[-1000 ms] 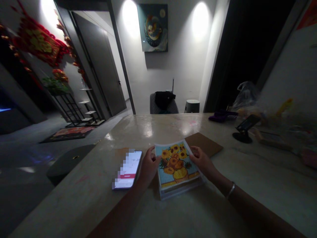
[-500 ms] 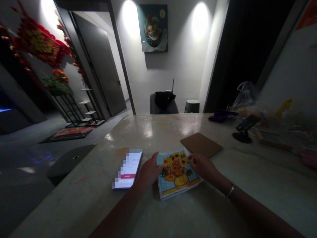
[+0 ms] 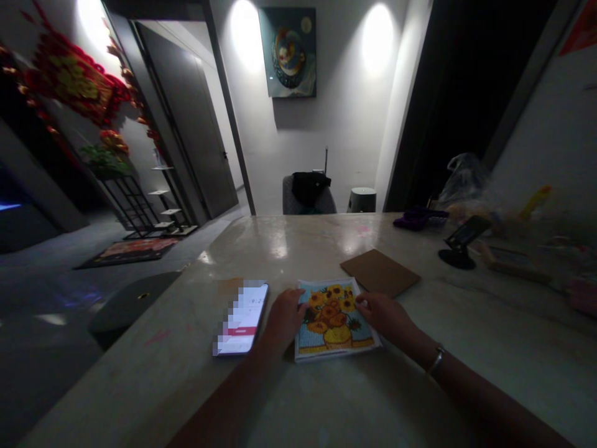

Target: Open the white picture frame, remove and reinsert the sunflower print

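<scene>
A square sunflower picture [image 3: 333,320] with a white border, its surface grainy like a diamond painting, rests on the table in front of me. My left hand [image 3: 285,317] grips its left side, thumb over the front face and fingers at the edge. On the opposite side, my right hand [image 3: 380,311] pinches the right edge with its fingers curled in. A lit phone [image 3: 240,320] lies just left of my left hand. Behind the picture to the right is a flat brown board [image 3: 380,272].
The pale stone table [image 3: 289,404] spreads around both hands. At its right side stand a black phone stand [image 3: 459,246], a purple item [image 3: 417,218] and a clear plastic bag [image 3: 464,183]. Beyond the far edge is a chair [image 3: 289,193] with a black bag on it.
The picture has turned slightly, its near edge now lying more level and its near left corner higher in view. My left hand has shifted a little with it; both hands keep hold.
</scene>
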{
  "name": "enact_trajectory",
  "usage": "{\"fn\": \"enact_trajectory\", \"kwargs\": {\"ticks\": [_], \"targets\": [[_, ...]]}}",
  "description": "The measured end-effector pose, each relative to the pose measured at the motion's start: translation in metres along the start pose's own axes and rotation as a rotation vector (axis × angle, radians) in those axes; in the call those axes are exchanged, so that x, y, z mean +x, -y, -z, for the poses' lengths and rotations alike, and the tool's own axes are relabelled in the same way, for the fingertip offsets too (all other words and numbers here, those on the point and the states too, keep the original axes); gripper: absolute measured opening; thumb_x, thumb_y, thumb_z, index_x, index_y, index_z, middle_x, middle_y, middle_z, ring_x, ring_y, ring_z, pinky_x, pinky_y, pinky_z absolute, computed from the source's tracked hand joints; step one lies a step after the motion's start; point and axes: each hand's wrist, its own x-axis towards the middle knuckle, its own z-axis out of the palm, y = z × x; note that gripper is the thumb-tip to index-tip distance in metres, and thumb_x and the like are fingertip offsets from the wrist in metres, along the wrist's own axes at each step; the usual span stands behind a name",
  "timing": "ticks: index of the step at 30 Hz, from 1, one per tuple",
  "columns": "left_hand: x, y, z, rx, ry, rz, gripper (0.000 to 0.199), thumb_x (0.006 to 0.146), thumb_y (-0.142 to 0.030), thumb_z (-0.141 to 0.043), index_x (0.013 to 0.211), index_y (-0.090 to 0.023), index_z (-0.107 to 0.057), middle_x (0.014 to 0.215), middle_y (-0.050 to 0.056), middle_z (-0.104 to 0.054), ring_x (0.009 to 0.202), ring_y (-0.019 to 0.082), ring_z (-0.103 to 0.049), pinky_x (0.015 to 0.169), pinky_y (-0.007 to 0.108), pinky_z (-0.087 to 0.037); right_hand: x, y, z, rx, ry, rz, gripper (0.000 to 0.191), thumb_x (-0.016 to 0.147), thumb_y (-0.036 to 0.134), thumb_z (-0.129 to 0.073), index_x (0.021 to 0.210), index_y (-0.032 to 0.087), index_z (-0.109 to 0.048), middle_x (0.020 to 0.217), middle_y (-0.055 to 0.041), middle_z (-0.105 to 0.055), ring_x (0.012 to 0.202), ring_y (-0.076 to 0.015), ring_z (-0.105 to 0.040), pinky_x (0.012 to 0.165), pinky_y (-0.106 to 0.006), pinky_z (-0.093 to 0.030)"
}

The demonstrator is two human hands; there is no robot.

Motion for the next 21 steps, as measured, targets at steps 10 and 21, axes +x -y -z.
{"fn": "enact_trajectory", "kwargs": {"ticks": [10,21], "targets": [[-0.001,0.0,0.003,0.106,0.038,-0.018,0.03,0.079,-0.021,-0.044,0.106,-0.015,-0.055,0.099,0.009,-0.055,0.092,0.019,-0.053,0.08,0.029,-0.041,0.002,-0.004,0.0,0.02,0.009,0.005,0.025,0.078,0.028,-0.044,0.099,0.023,-0.059,0.091,-0.0071,-0.066,0.081,-0.0198,-0.061,0.062,-0.026,-0.04],[0.002,0.004,-0.005,0.12,0.002,-0.005,0.025,0.077,-0.021,-0.047,0.099,-0.015,-0.058,0.114,0.01,-0.048,0.101,0.019,-0.05,0.087,0.029,-0.038,0.007,-0.014,-0.005,0.03,0.001,0.055,0.026,0.078,0.027,-0.046,0.1,0.022,-0.058,0.095,-0.0067,-0.063,0.085,-0.0186,-0.058,0.072,-0.028,-0.04]]}}
